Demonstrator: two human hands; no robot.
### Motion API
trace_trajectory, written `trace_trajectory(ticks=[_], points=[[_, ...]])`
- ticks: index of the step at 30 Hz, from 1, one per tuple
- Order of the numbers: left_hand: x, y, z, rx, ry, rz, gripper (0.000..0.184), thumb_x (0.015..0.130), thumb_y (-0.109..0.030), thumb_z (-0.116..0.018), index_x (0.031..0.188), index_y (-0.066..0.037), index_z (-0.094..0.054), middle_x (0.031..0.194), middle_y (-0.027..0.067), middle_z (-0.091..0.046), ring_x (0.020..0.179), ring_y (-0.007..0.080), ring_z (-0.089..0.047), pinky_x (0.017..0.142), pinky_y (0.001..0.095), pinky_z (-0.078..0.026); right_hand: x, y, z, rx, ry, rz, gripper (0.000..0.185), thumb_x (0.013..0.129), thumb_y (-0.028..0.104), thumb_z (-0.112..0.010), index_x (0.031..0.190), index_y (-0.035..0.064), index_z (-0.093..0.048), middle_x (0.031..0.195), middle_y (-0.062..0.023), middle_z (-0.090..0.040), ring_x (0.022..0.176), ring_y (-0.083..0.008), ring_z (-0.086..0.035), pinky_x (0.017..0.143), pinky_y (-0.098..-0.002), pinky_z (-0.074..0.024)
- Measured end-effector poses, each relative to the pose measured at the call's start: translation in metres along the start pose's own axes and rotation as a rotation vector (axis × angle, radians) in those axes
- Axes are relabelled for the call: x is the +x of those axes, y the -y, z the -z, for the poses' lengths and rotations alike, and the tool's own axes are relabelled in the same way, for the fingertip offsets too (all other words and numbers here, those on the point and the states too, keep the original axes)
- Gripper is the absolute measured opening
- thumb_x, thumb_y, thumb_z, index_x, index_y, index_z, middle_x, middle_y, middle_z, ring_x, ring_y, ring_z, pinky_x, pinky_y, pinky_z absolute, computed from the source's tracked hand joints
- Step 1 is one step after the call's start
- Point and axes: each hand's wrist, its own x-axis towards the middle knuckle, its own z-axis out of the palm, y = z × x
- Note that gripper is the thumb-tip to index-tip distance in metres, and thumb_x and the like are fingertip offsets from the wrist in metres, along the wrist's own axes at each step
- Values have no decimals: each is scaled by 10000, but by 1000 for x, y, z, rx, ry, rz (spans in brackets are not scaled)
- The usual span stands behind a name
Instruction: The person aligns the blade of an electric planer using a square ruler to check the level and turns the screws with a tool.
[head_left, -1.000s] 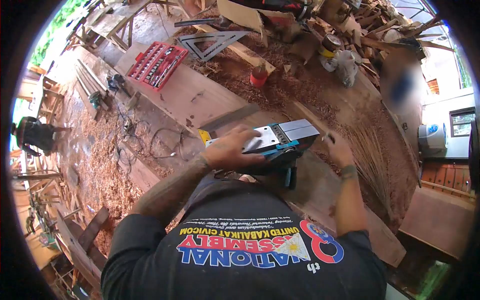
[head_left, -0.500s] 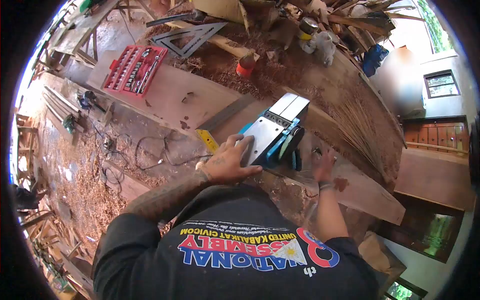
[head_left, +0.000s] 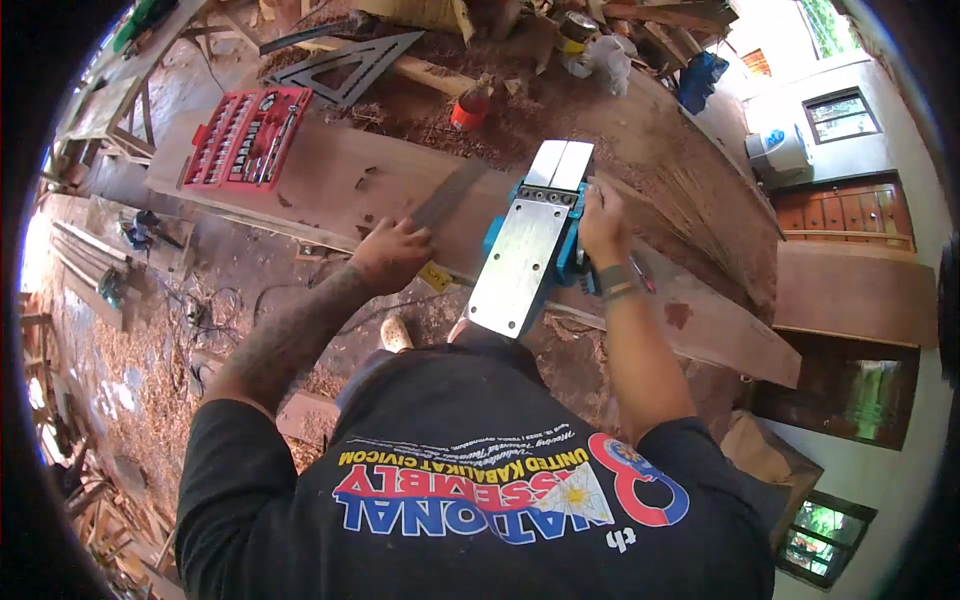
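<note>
A teal electric planer [head_left: 520, 255] has its shiny metal sole turned up, its near end close to my shirt. My right hand [head_left: 602, 222] is wrapped around its right side near the front. My left hand [head_left: 393, 258] is over the near edge of the wide board with its fingers curled. It is at the near end of a flat dark strip [head_left: 450, 195]. What lies under its fingers is hidden. Just beside that hand is a small yellow marked piece [head_left: 435, 277]; I cannot tell whether it joins the strip.
The wide board [head_left: 330, 170] runs across in front of me. On it rests a red socket set case [head_left: 245, 137]. Farther off are a triangular square [head_left: 350, 68], a red container [head_left: 467, 112] and scrap wood. Cords and shavings cover the floor at left.
My left hand has left the planer's sole and moved left to the strip. My right hand has gone from the board onto the planer's side. The planer is turned more upright in view.
</note>
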Motion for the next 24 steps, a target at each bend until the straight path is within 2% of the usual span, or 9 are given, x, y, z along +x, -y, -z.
trace_trajectory(ticks=[4,7,10,13,16,17,20,21,24], points=[[4,4,3,-30,-57,-118,399,869,-246,-792,1243,-133,-710,1227,74,-648,1236,293,-617,993,475,-524,7,-20,-5,118,4,111,458,1088,246,-543,1371,-71,-715,1368,-291,-740,1301,-417,-697,1140,-457,-513],[6,6,13,-210,-21,39,444,900,-261,-811,1290,-91,-683,1230,106,-645,1213,341,-626,1020,518,-526,8,-28,-4,247,67,114,476,1034,194,-562,1408,-66,-699,1395,-265,-737,1298,-375,-699,1154,-426,-503],[10,2,35,-521,-182,170,455,948,-222,-821,1338,-66,-645,1263,124,-648,1257,345,-633,1046,522,-548,6,-26,1,280,97,108,485,1009,179,-571,1414,-53,-703,1407,-262,-734,1311,-371,-695,1160,-412,-499],[16,-17,58,-1001,-199,405,463,970,-152,-833,1362,-55,-607,1428,141,-614,1301,309,-631,1056,504,-573,2,-22,4,334,139,-58,494,983,161,-578,1412,-48,-704,1420,-263,-728,1327,-368,-691,1171,-402,-493],[33,-44,49,-1152,-552,191,555,868,-79,-916,1323,-55,-599,1497,219,-569,1466,446,-538,1139,529,-520,3,-29,1,361,116,65,494,968,153,-587,1401,-55,-703,1434,-272,-718,1357,-374,-679,1189,-404,-482],[38,-49,50,-1133,-502,107,629,857,-20,-922,1365,-58,-553,1632,282,-430,1547,456,-473,1208,553,-490,3,-32,1,330,115,74,494,959,149,-592,1389,-67,-700,1447,-286,-707,1379,-395,-664,1209,-420,-468],[60,-78,33,-1547,-579,-46,601,923,-58,-883,1399,-68,-517,1718,323,-288,1627,468,-370,1257,552,-461,1,-22,5,338,118,123,475,979,156,-581,1378,-73,-702,1449,-295,-703,1400,-414,-650,1219,-435,-461],[66,-75,45,-1396,-539,-123,569,957,-43,-840,1413,-81,-500,1776,334,-154,1673,498,-256,1298,574,-415,1,-17,6,319,108,99,464,988,150,-578,1374,-75,-702,1447,-297,-704,1402,-416,-649,1220,-436,-461],[79,-82,31,-1649,-502,-247,548,961,2,-808,1408,-78,-502,1805,340,-99,1681,511,-221,1295,574,-417,-3,-7,6,293,74,40,429,1014,131,-569,1364,-78,-703,1443,-302,-703,1405,-424,-647,1217,-439,-465]])
